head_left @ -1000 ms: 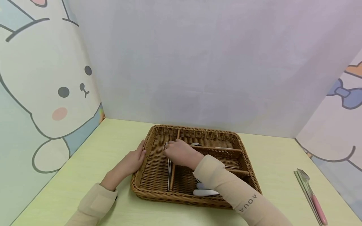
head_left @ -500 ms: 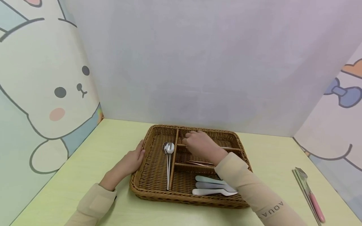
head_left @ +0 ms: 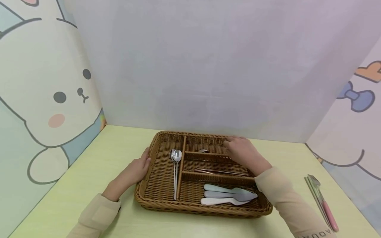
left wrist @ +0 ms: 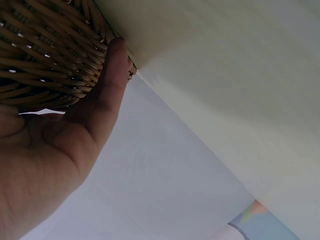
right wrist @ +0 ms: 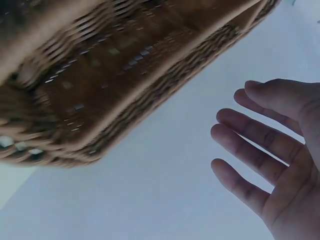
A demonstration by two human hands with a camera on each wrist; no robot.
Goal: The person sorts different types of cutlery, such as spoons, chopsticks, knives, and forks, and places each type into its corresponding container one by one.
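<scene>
A brown wicker basket [head_left: 166, 205] with dividers stands on the table. My left hand [head_left: 137, 169] rests against its left side, fingers extended along the outer wall [left wrist: 65, 45] in the left wrist view. Over the basket's back right corner is my right hand [head_left: 242, 152], and the right wrist view shows its fingers [right wrist: 245, 145] loosely spread with nothing held. Two long-handled spoons [head_left: 176, 165] lie in the left compartment. The front right compartment holds three butter knives [head_left: 226, 195] in green, grey and white. Thin reddish metal sticks [head_left: 220, 172] lie in the middle one.
A shiny utensil head [head_left: 203, 150] shows in the back compartment. On the table [head_left: 291, 198] at the right lie a fork with a pink handle [head_left: 330, 216] and slim green-ended sticks [head_left: 317, 197] beside it. A pale wall [head_left: 190, 82] stands behind the basket.
My right hand has come away from the spoons and moved right across the basket to its back right corner, uncovering the spoons and butter knives. My left hand has kept its place.
</scene>
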